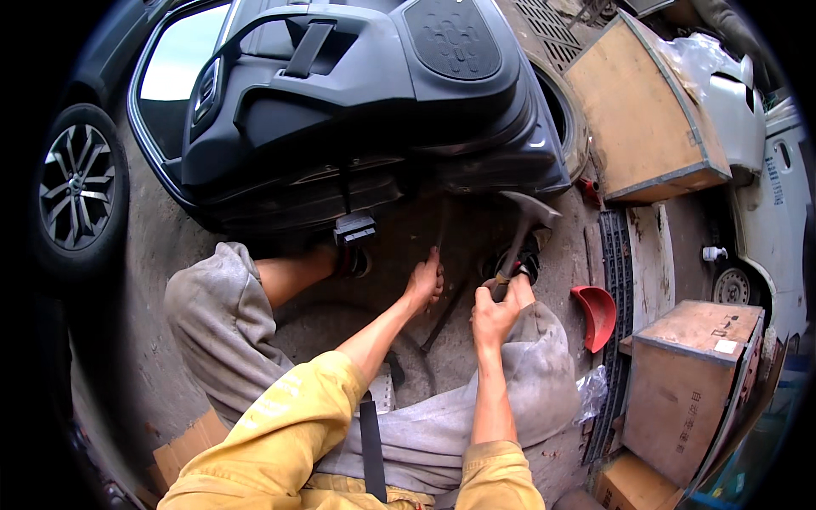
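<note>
At the near side of the car door [340, 110], the right grip [497, 319] clasps the hammer [515, 246]; the left grip [423, 282] curls around a slim blurred tool [443, 225].

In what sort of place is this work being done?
Probably a car repair workshop or its yard. A car door fills the upper middle, the right hand grips a hammer, and a spoked car wheel shows at the left.
</note>
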Available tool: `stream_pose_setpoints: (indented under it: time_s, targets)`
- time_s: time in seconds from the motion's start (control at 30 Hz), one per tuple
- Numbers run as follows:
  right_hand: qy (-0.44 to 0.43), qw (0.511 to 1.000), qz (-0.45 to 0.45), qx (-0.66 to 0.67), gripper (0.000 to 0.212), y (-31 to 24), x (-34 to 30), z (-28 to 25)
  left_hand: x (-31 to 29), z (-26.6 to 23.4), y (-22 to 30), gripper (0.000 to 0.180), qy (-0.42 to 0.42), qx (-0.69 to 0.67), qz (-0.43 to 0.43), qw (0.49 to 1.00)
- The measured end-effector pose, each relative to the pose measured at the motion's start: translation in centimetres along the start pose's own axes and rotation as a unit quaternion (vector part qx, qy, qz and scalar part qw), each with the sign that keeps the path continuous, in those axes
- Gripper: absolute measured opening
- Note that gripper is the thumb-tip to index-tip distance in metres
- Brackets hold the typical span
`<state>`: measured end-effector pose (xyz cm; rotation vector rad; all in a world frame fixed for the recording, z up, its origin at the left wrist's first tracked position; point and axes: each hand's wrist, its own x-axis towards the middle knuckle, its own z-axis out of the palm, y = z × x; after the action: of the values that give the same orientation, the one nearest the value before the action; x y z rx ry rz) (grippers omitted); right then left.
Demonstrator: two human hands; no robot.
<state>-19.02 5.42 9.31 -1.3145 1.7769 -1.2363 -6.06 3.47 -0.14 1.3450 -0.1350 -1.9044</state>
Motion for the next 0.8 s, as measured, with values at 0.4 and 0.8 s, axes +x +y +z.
stream_pose_setpoints:
  time_s: [0.4,0.8]
  targets:
    - [0.071,0.917,-0.318,0.229,0.014,-7.6,3.7,2.4,0.8,-0.8,0.1,0.057,-0.009,-0.062,-0.014,0.998]
    - [-0.050,0.990,0.133,-0.013,0.016,3.6,-3.1,4.3,-0.8,-4.6,-0.7,0.059,0.042,-0.012,-0.001,0.999]
